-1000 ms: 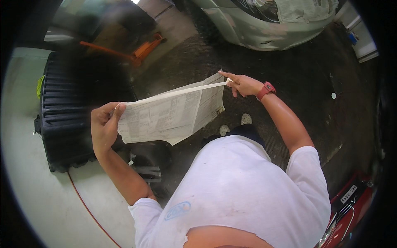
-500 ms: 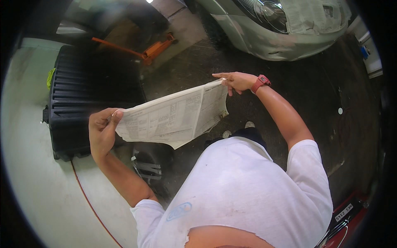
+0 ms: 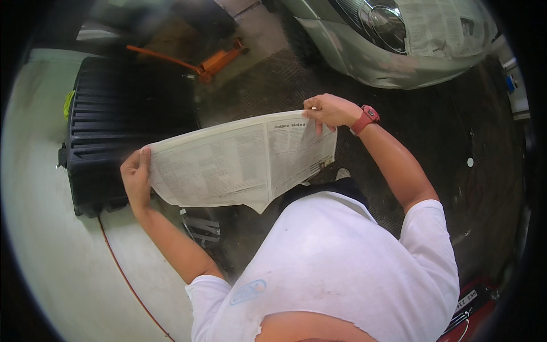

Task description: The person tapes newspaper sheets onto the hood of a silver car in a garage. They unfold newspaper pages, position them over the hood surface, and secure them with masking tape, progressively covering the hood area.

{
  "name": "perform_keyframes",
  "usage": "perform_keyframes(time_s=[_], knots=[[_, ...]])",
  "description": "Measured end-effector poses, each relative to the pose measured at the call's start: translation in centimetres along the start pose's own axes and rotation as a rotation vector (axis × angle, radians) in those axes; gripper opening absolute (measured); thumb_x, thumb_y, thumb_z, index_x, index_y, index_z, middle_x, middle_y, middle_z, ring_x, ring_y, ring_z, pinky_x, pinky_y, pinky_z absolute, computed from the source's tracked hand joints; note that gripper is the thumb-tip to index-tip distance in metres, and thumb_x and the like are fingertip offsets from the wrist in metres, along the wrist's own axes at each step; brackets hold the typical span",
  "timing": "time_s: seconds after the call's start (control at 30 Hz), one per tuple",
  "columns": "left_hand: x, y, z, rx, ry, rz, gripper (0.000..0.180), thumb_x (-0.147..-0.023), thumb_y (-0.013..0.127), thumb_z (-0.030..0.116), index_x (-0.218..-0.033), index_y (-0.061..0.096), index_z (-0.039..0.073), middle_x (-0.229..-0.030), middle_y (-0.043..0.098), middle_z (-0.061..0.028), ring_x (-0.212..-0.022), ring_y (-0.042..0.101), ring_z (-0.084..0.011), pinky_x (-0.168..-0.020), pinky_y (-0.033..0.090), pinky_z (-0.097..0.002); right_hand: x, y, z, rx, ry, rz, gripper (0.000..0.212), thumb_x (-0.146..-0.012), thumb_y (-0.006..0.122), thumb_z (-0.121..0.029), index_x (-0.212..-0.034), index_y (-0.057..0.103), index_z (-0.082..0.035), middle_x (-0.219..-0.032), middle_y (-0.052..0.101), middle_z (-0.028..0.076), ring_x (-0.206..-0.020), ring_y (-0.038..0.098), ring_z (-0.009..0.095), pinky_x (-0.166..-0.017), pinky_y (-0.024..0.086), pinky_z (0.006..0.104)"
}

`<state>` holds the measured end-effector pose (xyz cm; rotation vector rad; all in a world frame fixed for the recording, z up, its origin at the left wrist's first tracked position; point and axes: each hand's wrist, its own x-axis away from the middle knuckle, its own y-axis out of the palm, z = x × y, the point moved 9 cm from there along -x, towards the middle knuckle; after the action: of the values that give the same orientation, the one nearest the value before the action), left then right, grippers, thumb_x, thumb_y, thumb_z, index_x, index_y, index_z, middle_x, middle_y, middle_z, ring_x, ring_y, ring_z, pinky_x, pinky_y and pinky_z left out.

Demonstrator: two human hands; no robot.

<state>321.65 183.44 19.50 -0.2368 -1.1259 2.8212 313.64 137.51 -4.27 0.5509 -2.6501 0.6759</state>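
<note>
A newspaper sheet [image 3: 228,165] hangs stretched between my two hands in front of my body, with a fold line running down it right of its middle. My left hand [image 3: 137,176] pinches its upper left corner, thumb on the near side. At the upper right edge, my right hand [image 3: 330,111] grips the paper between thumb and fingers, and a red watch sits on that wrist. The lower edge of the sheet dips to a point above my shirt.
Ahead on the right stands a silver car [image 3: 364,62] with newspaper [image 3: 444,28] covering part of its front. A ribbed black case [image 3: 125,137] is at the left, a red hose [image 3: 122,273] below it. An orange floor jack [image 3: 213,64] lies beyond. Red equipment [image 3: 478,308] sits lower right.
The newspaper is spread flatter and faces me more fully. My right hand has moved slightly right and its fingers have curled in; my left hand has shifted a little left.
</note>
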Motion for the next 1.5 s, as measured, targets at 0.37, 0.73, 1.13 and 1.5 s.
perform_keyframes(time_s=[0.37,0.73,1.13,1.5], knots=[[-9.6,17.1,4.4,0.062,0.506,-0.177,0.051,-0.1,0.085,0.03,-0.142,0.076,0.003,-0.145,0.076,-0.0178,-0.127,0.075,-0.0359,-0.11,0.056,-0.0406,-1.8,-2.4,-18.1,0.874,-0.245,0.502,0.02,-0.104,0.067,-0.023,-0.096,0.077,-0.007,-0.075,0.074,0.016,-0.075,0.076,0.039,-0.072,0.059,0.0525],[-19.9,13.9,4.8,0.208,0.777,-0.264,0.013,-0.095,0.086,0.017,-0.1,0.086,0.006,-0.084,0.079,-0.0144,-0.072,0.075,-0.0285,-0.07,0.056,-0.0383,-6.8,-4.5,-29.8,0.967,-0.054,0.607,0.059,-0.114,0.061,-0.031,-0.169,0.048,-0.015,-0.098,0.077,0.022,-0.098,0.076,0.04,-0.082,0.056,0.0525],[-26.3,11.3,1.6,0.209,0.872,-0.508,0.009,-0.094,0.08,0.008,-0.097,0.084,0.001,-0.09,0.08,-0.0158,-0.082,0.077,-0.0302,-0.079,0.059,-0.0374,-12.1,-7.6,-28.5,0.858,0.156,0.571,0.054,-0.117,0.056,-0.034,-0.17,0.05,-0.026,-0.078,0.075,0.016,-0.073,0.074,0.035,-0.075,0.058,0.0498],[-30.0,10.8,2.9,0.175,0.939,-0.539,0.011,-0.092,0.087,0.014,-0.098,0.084,0.005,-0.09,0.08,-0.0122,-0.081,0.075,-0.0311,-0.073,0.06,-0.0392,-14.6,-9.8,-27.4,0.525,0.224,0.513,0.024,-0.116,0.06,-0.033,-0.107,0.069,-0.013,-0.067,0.069,0.009,-0.064,0.073,0.025,-0.067,0.056,0.0464]])
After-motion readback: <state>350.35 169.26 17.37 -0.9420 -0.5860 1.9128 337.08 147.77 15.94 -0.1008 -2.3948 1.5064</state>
